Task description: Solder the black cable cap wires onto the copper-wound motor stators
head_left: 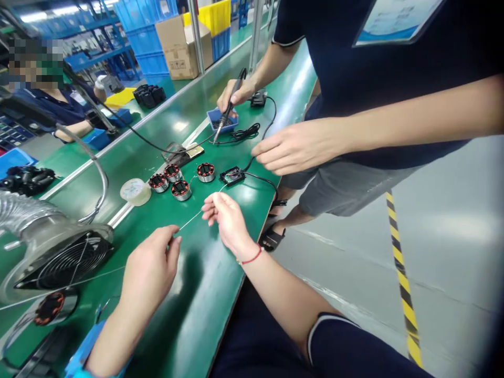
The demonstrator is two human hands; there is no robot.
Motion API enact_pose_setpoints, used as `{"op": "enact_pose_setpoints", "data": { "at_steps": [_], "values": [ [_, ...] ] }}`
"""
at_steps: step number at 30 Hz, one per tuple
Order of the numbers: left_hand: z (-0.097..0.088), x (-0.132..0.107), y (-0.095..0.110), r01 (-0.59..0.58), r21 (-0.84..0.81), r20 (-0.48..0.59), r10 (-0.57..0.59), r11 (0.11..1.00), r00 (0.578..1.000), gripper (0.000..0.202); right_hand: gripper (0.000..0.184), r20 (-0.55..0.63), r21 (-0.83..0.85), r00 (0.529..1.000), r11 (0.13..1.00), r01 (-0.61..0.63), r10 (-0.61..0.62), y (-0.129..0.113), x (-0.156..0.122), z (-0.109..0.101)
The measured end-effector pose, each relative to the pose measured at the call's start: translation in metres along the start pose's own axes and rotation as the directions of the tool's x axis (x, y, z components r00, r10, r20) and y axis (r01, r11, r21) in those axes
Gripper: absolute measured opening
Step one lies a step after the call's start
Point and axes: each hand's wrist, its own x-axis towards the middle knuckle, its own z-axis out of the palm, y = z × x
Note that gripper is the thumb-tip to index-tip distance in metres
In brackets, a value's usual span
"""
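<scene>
A thin silvery solder wire (191, 219) runs taut between my two hands. My left hand (149, 265) pinches it between thumb and forefinger; a stretch of it trails away to the left. Further forward, the fingers of my right hand (229, 219) are closed on the same wire, and its end pokes out toward a small open black case (232, 176) with cables. A co-worker's hand holds a soldering iron (230, 102), tip down, beyond the case. Their other hand (299, 147) hovers right of it. Several motor stators (181, 190) with copper windings sit left of the case.
A tape roll (135, 192) and a soldering stand (183, 155) lie near the bench divider. At left are a fume fan with duct (66, 257) and another stator (55, 307). A blue parts bin (214, 116) stands farther back. The bench edge (252, 268) runs along my right.
</scene>
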Motion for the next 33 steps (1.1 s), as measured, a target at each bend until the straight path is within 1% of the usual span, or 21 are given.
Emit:
{"op": "enact_pose_setpoints", "data": {
  "at_steps": [1, 3, 4, 5, 6, 8, 9, 11, 13, 14, 16, 18, 19, 20, 22, 24, 26, 27, 29, 31, 33],
  "values": [
    [0.002, 0.003, 0.001, -0.038, 0.111, -0.049, 0.043, 0.993, 0.998, 0.030, 0.040, -0.052, 0.026, 0.998, 0.999, -0.025, 0.026, -0.003, 0.009, -0.008],
    [0.005, 0.008, 0.002, -0.101, 0.305, -0.134, 0.148, 0.947, 0.980, 0.030, 0.036, -0.135, 0.081, 0.988, 0.994, -0.070, 0.080, -0.011, 0.026, -0.023],
    [0.006, 0.010, 0.003, -0.121, 0.344, -0.148, 0.181, 0.931, 0.972, 0.031, 0.033, -0.163, 0.101, 0.982, 0.992, -0.078, 0.094, -0.015, 0.033, -0.029],
    [0.008, 0.013, 0.004, -0.133, 0.334, -0.146, 0.190, 0.933, 0.971, 0.031, 0.030, -0.184, 0.114, 0.978, 0.991, -0.074, 0.094, -0.018, 0.038, -0.034],
    [0.011, 0.016, 0.005, -0.136, 0.281, -0.131, 0.179, 0.950, 0.975, 0.030, 0.027, -0.200, 0.122, 0.976, 0.991, -0.062, 0.085, -0.021, 0.041, -0.037],
    [0.016, 0.023, 0.009, -0.106, 0.107, -0.072, 0.114, 0.989, 0.991, 0.027, 0.021, -0.204, 0.139, 0.976, 0.989, -0.050, 0.078, -0.024, 0.041, -0.037],
    [0.019, 0.027, 0.012, -0.070, 0.019, -0.040, 0.071, 0.997, 0.997, 0.026, 0.022, -0.180, 0.142, 0.980, 0.988, -0.059, 0.085, -0.023, 0.038, -0.035],
    [0.025, 0.035, 0.017, 0.027, -0.108, 0.022, -0.024, 0.994, 0.999, 0.026, 0.029, -0.058, 0.133, 0.991, 0.985, -0.113, 0.121, -0.020, 0.027, -0.029],
    [0.029, 0.042, 0.020, 0.113, -0.189, 0.079, -0.100, 0.976, 0.992, 0.027, 0.032, 0.101, 0.100, 0.979, 0.977, -0.186, 0.176, -0.011, 0.013, -0.024],
    [0.032, 0.045, 0.021, 0.145, -0.219, 0.101, -0.125, 0.965, 0.987, 0.028, 0.033, 0.155, 0.083, 0.967, 0.973, -0.216, 0.202, -0.005, 0.006, -0.022],
    [0.037, 0.049, 0.021, 0.191, -0.274, 0.116, -0.165, 0.943, 0.979, 0.029, 0.039, 0.191, 0.063, 0.951, 0.964, -0.259, 0.243, 0.008, -0.009, -0.020],
    [0.043, 0.051, 0.020, 0.217, -0.290, 0.094, -0.198, 0.932, 0.976, 0.028, 0.048, 0.162, 0.031, 0.954, 0.965, -0.260, 0.251, 0.020, -0.023, -0.020],
    [0.045, 0.052, 0.019, 0.221, -0.282, 0.072, -0.209, 0.934, 0.975, 0.028, 0.051, 0.158, -0.008, 0.959, 0.971, -0.237, 0.236, 0.025, -0.030, -0.021],
    [0.047, 0.052, 0.020, 0.222, -0.268, 0.046, -0.218, 0.938, 0.975, 0.028, 0.051, 0.180, -0.080, 0.961, 0.977, -0.199, 0.210, 0.029, -0.037, -0.022],
    [0.048, 0.054, 0.021, 0.213, -0.234, 0.002, -0.219, 0.949, 0.976, 0.027, 0.039, 0.300, -0.301, 0.943, 0.952, -0.052, 0.146, 0.031, -0.049, -0.023],
    [0.048, 0.055, 0.023, 0.197, -0.221, -0.027, -0.208, 0.955, 0.978, 0.027, 0.024, 0.453, -0.509, 0.883, 0.849, 0.145, 0.121, 0.029, -0.056, -0.023],
    [0.047, 0.057, 0.025, 0.171, -0.210, -0.050, -0.185, 0.963, 0.982, 0.025, 0.014, 0.545, -0.616, 0.828, 0.734, 0.285, 0.136, 0.026, -0.059, -0.023],
    [0.046, 0.057, 0.025, 0.153, -0.202, -0.063, -0.169, 0.967, 0.984, 0.024, 0.012, 0.565, -0.639, 0.812, 0.700, 0.320, 0.144, 0.025, -0.059, -0.023],
    [0.047, 0.058, 0.026, 0.113, -0.176, -0.096, -0.131, 0.978, 0.987, 0.021, 0.010, 0.585, -0.659, 0.794, 0.667, 0.348, 0.164, 0.025, -0.057, -0.022],
    [0.048, 0.058, 0.026, 0.058, -0.123, -0.144, -0.075, 0.991, 0.987, 0.018, 0.009, 0.588, -0.666, 0.792, 0.654, 0.358, 0.166, 0.026, -0.055, -0.022],
    [0.048, 0.057, 0.025, -0.018, -0.030, -0.204, 0.011, 0.999, 0.979, 0.016, 0.009, 0.587, -0.672, 0.792, 0.646, 0.362, 0.166, 0.026, -0.055, -0.022]
  ]
}}
